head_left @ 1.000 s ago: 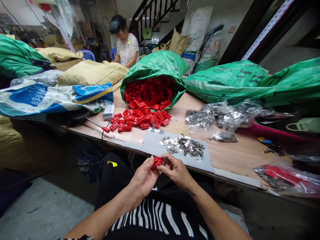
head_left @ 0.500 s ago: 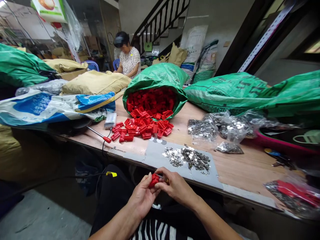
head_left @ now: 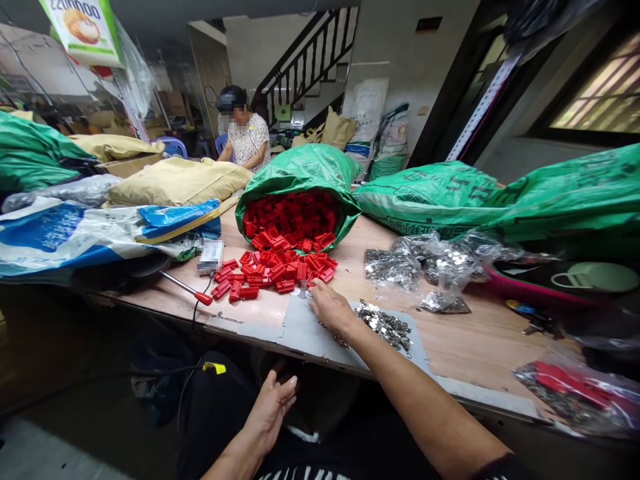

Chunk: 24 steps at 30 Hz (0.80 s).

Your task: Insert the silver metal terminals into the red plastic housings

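Observation:
My right hand (head_left: 331, 308) reaches over the table, its fingers stretched toward the near right edge of a pile of red plastic pieces (head_left: 273, 270). No piece shows in it, though its fingertips are partly hidden. More red pieces fill the mouth of a green woven sack (head_left: 305, 163) lying behind the pile. Below the table edge, my left hand (head_left: 271, 407) is open above my lap, with nothing visible in it. Small silver metal parts (head_left: 387, 327) lie on a grey mat (head_left: 299, 328), partly covered by my right hand and forearm.
Clear bags of metal parts (head_left: 395, 267) lie to the right. A red-handled tool (head_left: 203, 297) and a small box (head_left: 210, 255) are left of the pile. Full sacks (head_left: 180, 181) line the back of the table. Another person (head_left: 255, 141) sits beyond it.
Both hands were together over my lap around a red piece. They are now apart: my right hand has gone forward to the pile, and the red piece is out of sight.

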Tool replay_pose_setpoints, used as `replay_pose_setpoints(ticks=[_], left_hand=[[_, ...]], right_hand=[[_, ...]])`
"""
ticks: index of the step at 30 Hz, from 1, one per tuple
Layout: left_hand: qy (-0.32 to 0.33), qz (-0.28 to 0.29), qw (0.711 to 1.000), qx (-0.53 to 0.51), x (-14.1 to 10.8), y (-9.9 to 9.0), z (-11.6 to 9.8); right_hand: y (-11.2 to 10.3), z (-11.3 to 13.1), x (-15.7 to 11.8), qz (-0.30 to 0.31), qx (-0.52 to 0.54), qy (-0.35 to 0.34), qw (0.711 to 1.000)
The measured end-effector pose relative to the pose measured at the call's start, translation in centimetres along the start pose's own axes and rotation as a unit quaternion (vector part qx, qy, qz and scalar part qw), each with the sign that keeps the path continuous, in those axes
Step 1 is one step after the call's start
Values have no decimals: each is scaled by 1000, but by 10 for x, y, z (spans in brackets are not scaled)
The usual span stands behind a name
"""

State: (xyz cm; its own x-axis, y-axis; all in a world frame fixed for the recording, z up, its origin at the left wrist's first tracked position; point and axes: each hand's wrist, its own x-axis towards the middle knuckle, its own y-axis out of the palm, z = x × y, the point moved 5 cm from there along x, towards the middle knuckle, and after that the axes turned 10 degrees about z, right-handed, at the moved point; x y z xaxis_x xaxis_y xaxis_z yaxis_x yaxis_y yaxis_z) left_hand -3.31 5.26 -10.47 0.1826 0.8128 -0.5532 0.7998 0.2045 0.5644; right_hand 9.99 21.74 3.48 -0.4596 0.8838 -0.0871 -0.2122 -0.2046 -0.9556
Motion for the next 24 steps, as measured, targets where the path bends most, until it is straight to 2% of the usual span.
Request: replay_pose_setpoints(ticks=[5, 7, 9, 11, 14, 16, 18, 19, 21, 24], left_hand=[[41, 62, 991, 107, -12, 13, -13], [96, 92, 980, 151, -18, 24, -23], [186, 102, 957, 200, -26, 34, -38], [295, 70, 918, 256, -33, 39, -55], [430, 12, 818, 382, -42, 45, -75], [454, 30, 758, 467, -43, 52, -79], [462, 65, 726, 505, -44, 59, -78], [459, 83, 722, 511, -45, 61, -76], [434, 106, 739, 505, -45, 64, -71], [354, 104, 811, 455, -42, 61, -64]], right_hand=[[-7, 3, 2, -1, 25, -20, 999], [-12, 10, -10, -2, 42, -38, 998], [-16, 23, -31, -7, 76, -64, 995], [-20, 41, -59, -21, 191, -123, 974], [-17, 65, -100, -5, 314, -161, 936], [-11, 77, -122, 22, 357, -165, 919], [-5, 81, -137, 25, 380, -146, 913], [-2, 79, -144, 22, 389, -138, 910], [1, 70, -154, 9, 405, -126, 906], [1, 31, -169, -49, 379, -57, 922]])
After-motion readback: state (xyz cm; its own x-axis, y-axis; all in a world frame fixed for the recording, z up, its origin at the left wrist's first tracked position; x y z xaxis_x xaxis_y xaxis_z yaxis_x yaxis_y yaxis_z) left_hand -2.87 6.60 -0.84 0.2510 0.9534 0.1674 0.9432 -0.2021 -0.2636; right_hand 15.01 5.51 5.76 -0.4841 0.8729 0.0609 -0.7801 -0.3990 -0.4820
